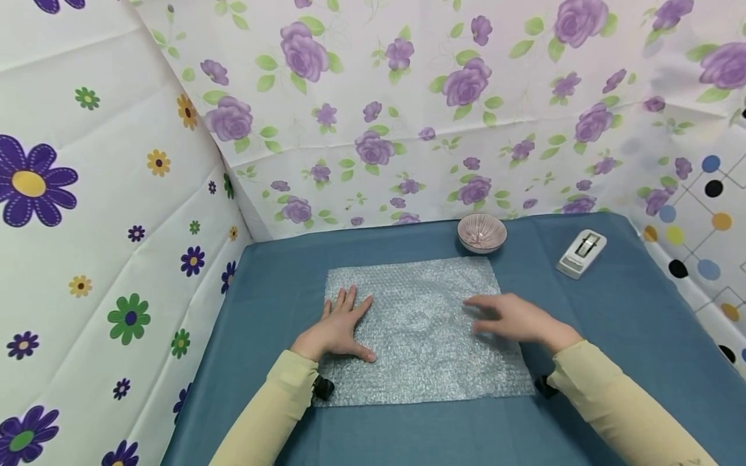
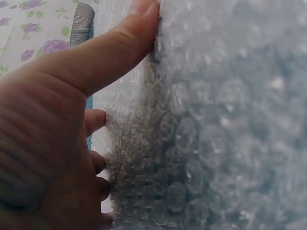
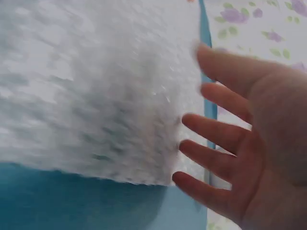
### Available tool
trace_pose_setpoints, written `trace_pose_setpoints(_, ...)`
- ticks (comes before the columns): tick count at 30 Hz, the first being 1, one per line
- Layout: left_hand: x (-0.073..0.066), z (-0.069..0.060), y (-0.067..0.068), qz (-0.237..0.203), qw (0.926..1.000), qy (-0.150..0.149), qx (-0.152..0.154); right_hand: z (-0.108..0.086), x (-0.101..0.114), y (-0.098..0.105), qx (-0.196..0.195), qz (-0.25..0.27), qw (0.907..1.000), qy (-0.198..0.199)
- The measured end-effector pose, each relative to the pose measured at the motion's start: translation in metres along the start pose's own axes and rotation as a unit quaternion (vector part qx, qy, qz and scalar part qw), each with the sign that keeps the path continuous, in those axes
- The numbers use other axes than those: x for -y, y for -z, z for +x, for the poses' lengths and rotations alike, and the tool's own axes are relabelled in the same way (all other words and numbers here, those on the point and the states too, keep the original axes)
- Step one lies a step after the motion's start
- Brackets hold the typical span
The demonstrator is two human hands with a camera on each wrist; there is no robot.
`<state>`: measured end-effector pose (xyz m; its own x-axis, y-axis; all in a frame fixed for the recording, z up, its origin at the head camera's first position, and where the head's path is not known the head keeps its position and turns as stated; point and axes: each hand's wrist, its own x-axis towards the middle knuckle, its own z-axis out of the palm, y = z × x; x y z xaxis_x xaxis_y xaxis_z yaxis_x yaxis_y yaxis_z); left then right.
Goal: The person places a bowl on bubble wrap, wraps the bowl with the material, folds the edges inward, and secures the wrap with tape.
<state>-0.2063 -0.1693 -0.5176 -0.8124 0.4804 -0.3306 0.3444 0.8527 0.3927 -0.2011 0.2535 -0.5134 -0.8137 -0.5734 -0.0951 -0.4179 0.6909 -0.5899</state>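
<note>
- Bubble-wrap sheet (image 1: 425,369), one: flat on tabletop (image 1: 408,437), lightly rumpled; could skew if hands push unevenly.
- Left hand (image 1: 335,333): grip released, fingers spread on sheet's left side.
- Right hand (image 1: 515,317), blurred: grip released, at sheet's right side; contact unclear.
- White slotted device (image 1: 583,254): right of sheet.
- Striped bowl (image 1: 482,233): behind sheet; a forward shove might nudge it.

Left fingers (image 1: 362,308) splayed, right fingers (image 3: 213,131) parted
</note>
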Motion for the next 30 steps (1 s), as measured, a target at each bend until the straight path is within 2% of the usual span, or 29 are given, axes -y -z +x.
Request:
trace_pose_setpoints(3,-0.001,0.001,0.001,0.003,1.0000,0.006,-0.001,0.012,-0.008,0.011,-0.069,0.030,0.9952,-0.063)
trace_pose_setpoints(6,-0.002,0.001,0.000,0.006,0.9999,0.010,-0.001,0.024,-0.016,0.023,-0.149,0.055,0.9787,-0.131)
trace_pose_setpoints(8,-0.002,0.003,0.000,0.008,0.9999,0.012,0.000,0.031,-0.021,0.031,-0.200,0.084,0.9584,-0.186)
trace_pose_setpoints(10,-0.002,0.003,-0.001,0.011,0.9998,0.015,0.001,0.039,-0.025,0.038,-0.239,0.129,0.9324,-0.238)
trace_pose_setpoints(12,-0.003,0.004,0.000,0.014,0.9997,0.019,0.004,0.048,-0.029,0.043,-0.260,0.178,0.9076,-0.277)
trace_pose_setpoints(14,-0.004,0.004,0.001,0.017,0.9995,0.024,0.006,0.055,-0.033,0.047,-0.259,0.222,0.8903,-0.302)
trace_pose_setpoints(16,-0.006,0.004,0.003,0.018,0.9993,0.030,0.009,0.062,-0.037,0.050,-0.246,0.244,0.8853,-0.310)
trace_pose_setpoints(20,-0.008,0.003,0.005,0.025,0.9987,0.041,0.015,0.075,-0.040,0.050,-0.220,0.267,0.8841,-0.314)
trace_pose_setpoints(24,-0.011,0.003,0.006,0.034,0.9983,0.045,0.015,0.088,-0.042,0.048,-0.215,0.285,0.8795,-0.315)
trace_pose_setpoints(30,-0.015,0.003,0.007,0.029,0.9985,0.045,0.012,0.096,-0.050,0.045,-0.220,0.317,0.8653,-0.320)
